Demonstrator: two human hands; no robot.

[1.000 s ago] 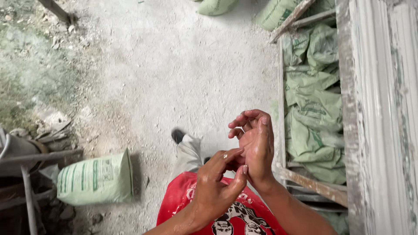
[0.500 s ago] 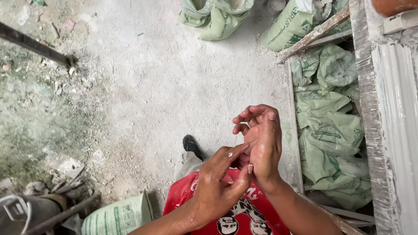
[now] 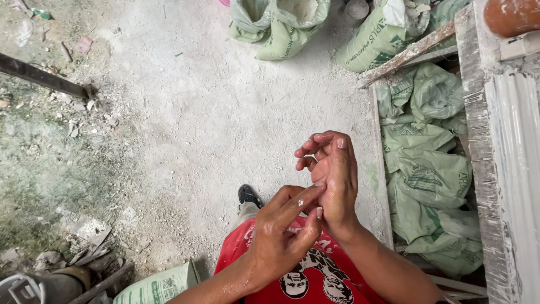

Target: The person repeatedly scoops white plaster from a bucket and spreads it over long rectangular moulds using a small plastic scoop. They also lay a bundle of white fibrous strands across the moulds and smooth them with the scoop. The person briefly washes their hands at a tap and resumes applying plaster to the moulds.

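Dusty grey concrete floor has slid lower since a moment ago, baring more of the open green woven sacks ahead. My left hand still presses outstretched fingers against my right hand, fingers loosely curled, both holding nothing. Crumpled green sacks lie beside them, right.

Green sacks in wooden frame, dusty floor.

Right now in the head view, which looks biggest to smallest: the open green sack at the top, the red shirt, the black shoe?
1. Red shirt, though nearness to the camera inflates it.
2. Green sack.
3. Black shoe, clearly smallest.
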